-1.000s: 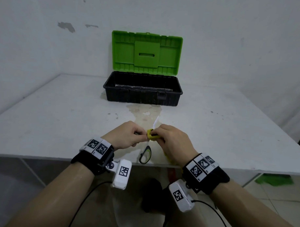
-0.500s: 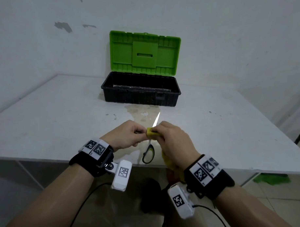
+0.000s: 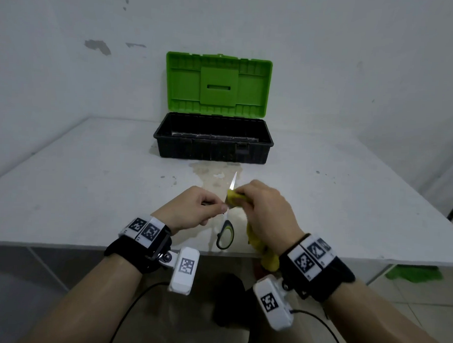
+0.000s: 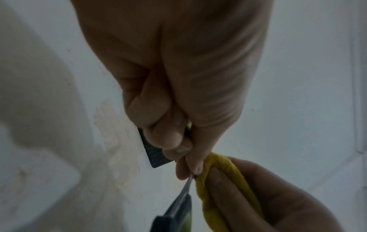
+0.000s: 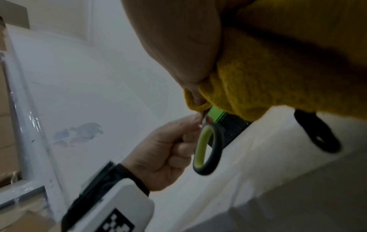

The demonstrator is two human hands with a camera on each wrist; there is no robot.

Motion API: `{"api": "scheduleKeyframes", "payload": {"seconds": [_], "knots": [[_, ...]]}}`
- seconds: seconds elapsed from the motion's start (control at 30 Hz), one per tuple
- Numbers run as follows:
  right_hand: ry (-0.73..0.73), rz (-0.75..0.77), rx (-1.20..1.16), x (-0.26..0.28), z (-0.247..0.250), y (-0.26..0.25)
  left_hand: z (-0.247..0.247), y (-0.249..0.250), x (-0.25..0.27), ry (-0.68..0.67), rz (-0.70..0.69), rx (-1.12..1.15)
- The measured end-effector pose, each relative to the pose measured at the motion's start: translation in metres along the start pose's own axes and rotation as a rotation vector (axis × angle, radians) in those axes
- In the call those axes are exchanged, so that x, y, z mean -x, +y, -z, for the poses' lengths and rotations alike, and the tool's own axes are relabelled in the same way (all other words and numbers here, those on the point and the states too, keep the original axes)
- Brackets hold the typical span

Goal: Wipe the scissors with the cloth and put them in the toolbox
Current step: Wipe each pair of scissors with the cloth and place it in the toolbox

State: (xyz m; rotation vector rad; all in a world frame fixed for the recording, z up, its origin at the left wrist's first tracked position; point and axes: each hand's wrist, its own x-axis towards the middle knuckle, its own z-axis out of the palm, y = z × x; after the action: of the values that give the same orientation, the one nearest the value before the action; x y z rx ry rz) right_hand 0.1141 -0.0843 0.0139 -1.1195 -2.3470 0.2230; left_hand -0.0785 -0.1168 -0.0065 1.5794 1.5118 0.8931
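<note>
The scissors (image 3: pixel 225 234) have black-and-green handle loops and steel blades, held above the table's near edge with the tip pointing away. My left hand (image 3: pixel 193 211) pinches them near the pivot. My right hand (image 3: pixel 262 208) grips the yellow cloth (image 3: pixel 234 197), folded around the blade just above my left fingertips. In the left wrist view the cloth (image 4: pixel 218 180) wraps the blade beside my thumb. The right wrist view shows the handle loop (image 5: pixel 207 149) hanging below the cloth (image 5: pixel 268 75). The toolbox (image 3: pixel 213 140), black with a green lid standing open, sits at the table's back.
The white table (image 3: pixel 91 187) has a yellowish stain between the toolbox and my hands. A white wall stands right behind the toolbox. Something green (image 3: pixel 414 274) lies on the floor at the right, below the table's edge.
My right hand with the cloth has slid along the blade away from me, toward the tip. The scissors and my left hand have stayed about where they were.
</note>
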Motion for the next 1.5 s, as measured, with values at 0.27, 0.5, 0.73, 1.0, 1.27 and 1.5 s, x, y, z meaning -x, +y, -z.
{"api": "scheduleKeyframes", "payload": {"seconds": [0.27,0.5,0.73,1.0,1.27,1.5], "knots": [[0.088,-0.147,0.075,-0.027,-0.001,0.014,-0.008,0.004,0.002,-0.074,-0.081,-0.176],[0.078,-0.074,-0.011,-0.007,0.004,0.006,-0.002,0.002,0.004,-0.007,0.004,0.061],[0.037,-0.076,0.047,-0.011,-0.005,0.002,-0.01,0.004,-0.001,-0.028,-0.091,-0.15],[0.127,-0.223,0.017,-0.037,0.016,0.015,-0.018,-0.001,0.002,-0.006,0.024,0.0],[0.016,-0.075,0.051,-0.007,-0.002,0.003,-0.023,0.005,-0.004,0.08,0.024,0.115],[-0.105,0.009,0.086,0.005,-0.007,0.0,-0.025,0.003,-0.001,0.127,0.002,0.146]]}}
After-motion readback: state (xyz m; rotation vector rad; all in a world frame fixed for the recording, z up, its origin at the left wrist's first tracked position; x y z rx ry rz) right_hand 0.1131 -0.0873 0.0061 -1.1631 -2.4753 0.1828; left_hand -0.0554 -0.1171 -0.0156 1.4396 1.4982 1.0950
